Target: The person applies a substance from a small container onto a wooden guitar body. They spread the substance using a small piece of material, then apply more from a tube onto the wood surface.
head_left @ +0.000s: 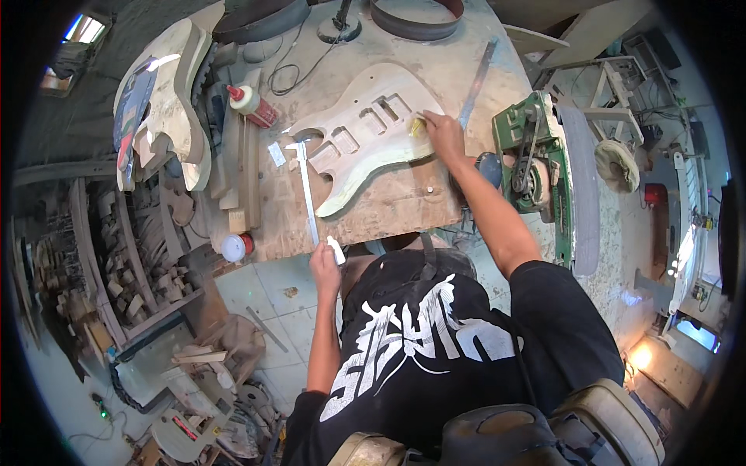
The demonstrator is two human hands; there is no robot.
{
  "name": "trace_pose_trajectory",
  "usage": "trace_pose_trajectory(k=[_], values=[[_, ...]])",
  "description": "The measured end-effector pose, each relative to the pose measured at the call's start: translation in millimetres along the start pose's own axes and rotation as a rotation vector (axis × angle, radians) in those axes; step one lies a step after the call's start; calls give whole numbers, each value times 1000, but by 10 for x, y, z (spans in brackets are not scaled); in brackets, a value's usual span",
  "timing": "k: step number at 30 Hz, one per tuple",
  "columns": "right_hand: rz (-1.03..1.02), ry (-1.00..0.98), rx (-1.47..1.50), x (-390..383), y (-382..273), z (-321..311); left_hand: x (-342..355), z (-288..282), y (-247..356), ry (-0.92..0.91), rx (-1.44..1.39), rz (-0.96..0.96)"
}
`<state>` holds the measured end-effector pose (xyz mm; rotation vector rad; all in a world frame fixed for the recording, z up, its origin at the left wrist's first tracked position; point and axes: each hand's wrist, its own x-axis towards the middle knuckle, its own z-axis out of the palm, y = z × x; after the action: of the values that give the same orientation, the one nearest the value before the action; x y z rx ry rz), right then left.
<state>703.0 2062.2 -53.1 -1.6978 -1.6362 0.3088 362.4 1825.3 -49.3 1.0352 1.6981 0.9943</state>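
A pale wooden electric guitar body point(373, 147) with several routed cavities lies flat on the workbench point(373, 221). My right hand point(444, 138) is at its right end, fingers pinched together over a small yellowish patch or piece on the wood; what they hold, if anything, is too small to name. Down by the bench's front edge, my left hand point(325, 268) is closed around a small white bottle point(336, 250) that points up. Between that hand and the guitar body's left horn lies a caliper point(308, 190).
A red-and-white glue bottle point(255, 107) and a small white-lidded container point(233, 248) sit at the bench's left. Stacked guitar bodies point(167, 101) stand beyond. A steel ruler point(478, 81) lies at right, near a green belt-driven machine point(528, 155). Metal rings point(416, 19) rest at the back.
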Motion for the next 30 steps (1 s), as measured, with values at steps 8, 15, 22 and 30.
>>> trace_pose_trajectory(k=[8, 15, 22, 30], values=[[-218, -227, -287, -385, 118, 27, -60, 33, 134, -37, -1, -34], [34, -221, -149, -111, 6, -263, 85, 44, 6, -50, 89, 52], [556, -137, 65, 231, 272, -281, 48, -23, -54, -45, 63, 26], [182, -101, -217, 253, 278, -152, -85, -73, 44, -66, 43, -34]])
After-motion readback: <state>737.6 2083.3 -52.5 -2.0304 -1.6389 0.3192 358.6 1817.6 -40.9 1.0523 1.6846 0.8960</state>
